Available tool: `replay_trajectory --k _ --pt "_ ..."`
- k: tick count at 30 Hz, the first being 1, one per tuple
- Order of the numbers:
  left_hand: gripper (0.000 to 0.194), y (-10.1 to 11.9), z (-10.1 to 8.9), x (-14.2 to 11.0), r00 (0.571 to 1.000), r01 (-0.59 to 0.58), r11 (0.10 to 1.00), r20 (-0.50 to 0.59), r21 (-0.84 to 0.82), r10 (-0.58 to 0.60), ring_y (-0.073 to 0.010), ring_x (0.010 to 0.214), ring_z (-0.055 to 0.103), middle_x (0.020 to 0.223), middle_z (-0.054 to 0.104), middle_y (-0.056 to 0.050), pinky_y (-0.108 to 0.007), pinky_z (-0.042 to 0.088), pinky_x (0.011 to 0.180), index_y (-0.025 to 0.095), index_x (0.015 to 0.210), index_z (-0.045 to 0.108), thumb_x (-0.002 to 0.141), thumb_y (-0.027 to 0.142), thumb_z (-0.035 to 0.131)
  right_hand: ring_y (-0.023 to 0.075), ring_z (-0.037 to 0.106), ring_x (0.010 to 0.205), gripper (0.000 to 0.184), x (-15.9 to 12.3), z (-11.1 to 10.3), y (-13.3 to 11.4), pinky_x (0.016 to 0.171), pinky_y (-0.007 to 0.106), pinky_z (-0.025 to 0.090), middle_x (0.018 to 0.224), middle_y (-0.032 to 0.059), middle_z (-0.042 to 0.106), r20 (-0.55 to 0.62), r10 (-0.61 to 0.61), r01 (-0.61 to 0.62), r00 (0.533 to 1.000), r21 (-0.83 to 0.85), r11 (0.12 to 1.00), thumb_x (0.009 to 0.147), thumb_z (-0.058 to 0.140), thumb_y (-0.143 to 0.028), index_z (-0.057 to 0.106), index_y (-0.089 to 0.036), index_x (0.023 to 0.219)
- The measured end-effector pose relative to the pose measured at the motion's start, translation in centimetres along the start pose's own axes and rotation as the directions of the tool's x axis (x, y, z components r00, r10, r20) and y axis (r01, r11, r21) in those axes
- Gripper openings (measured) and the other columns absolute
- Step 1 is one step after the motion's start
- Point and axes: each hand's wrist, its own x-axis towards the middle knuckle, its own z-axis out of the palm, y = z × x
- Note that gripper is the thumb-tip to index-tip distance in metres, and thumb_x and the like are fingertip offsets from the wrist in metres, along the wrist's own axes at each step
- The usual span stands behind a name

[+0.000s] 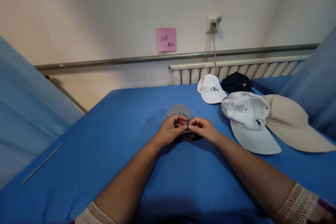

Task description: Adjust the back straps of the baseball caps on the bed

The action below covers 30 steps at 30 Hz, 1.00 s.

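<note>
A grey cap [180, 108] sits in the middle of the blue-covered table, partly hidden behind my fingers. My left hand [173, 127] is closed in a pinch at its near edge. From the other side my right hand [203, 128] pinches the same edge, and the two thumbs nearly meet. A dark part of the cap shows below my right fingers. Exactly which piece of the edge lies between the fingertips is too small to make out.
At the right lie a white cap [210, 87], a black cap [237, 82], a pale grey cap [246, 119] and a beige cap [288, 122]. A thin stick [42, 163] rests at the left. Behind the table [118, 122] are a radiator [244, 68] and a metal rail [126, 60].
</note>
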Motion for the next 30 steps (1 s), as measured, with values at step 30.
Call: replay_trajectory --k 30 --pt "0.038 0.8 -1.8 0.2 0.996 0.094 0.996 -0.005 -0.003 -0.094 -0.0058 0.049 0.046 0.07 0.06 0.001 -0.021 0.038 0.049 0.014 0.097 0.062 0.071 0.039 0.073 0.0095 0.048 0.056 0.03 -0.4 -0.4 0.1 0.055 0.024 0.038 0.064 -0.0022 0.059 0.191 0.053 -0.059 0.98 0.024 0.998 0.071 0.075 -0.045 0.064 -0.017 0.075"
